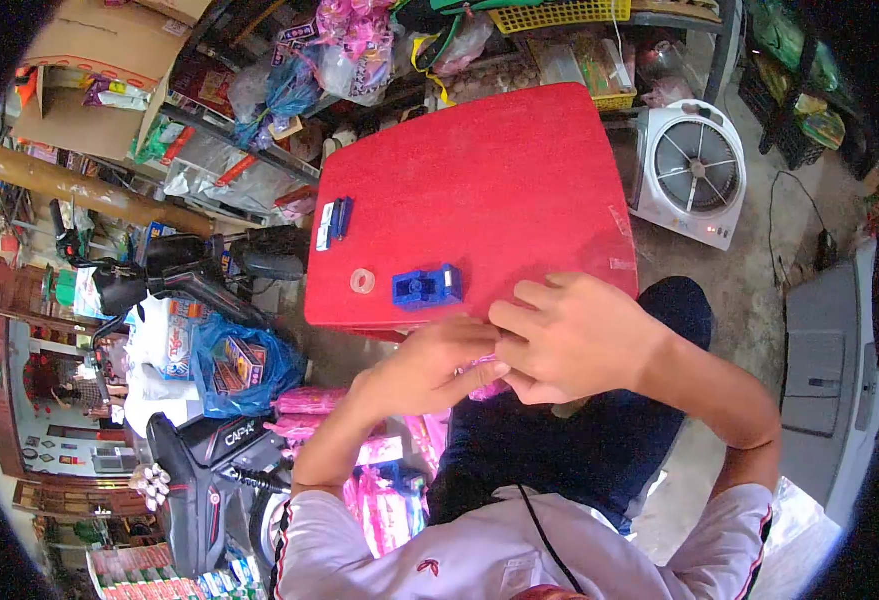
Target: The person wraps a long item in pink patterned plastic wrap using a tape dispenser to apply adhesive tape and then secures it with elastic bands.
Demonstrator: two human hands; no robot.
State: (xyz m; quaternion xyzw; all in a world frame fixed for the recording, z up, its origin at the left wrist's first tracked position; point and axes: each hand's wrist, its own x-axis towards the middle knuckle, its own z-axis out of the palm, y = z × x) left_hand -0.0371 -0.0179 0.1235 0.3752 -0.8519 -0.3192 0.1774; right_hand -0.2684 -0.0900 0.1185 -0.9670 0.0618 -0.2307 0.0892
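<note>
Both hands meet over my lap at the near edge of the red table [470, 170]. My left hand [440, 365] is closed, thumb pressed toward the fingers. Curled beside it, my right hand [570, 335] touches the left fingertips. A bit of pink plastic [486, 364] shows between the hands, mostly covered by the fingers; its full shape is hidden. Just beyond the hands on the tabletop sits a blue tape dispenser [427, 288]. To its left lies a roll of clear tape [363, 281]. Dark blue pens [340, 219] rest near the table's left edge.
Pink plastic packs [385, 505] are piled left of my legs. A blue plastic bag [245, 370] and a black motorbike [205, 480] stand farther left. A white box fan [695, 175] is right of the table. Loaded shelves [360, 110] line the back.
</note>
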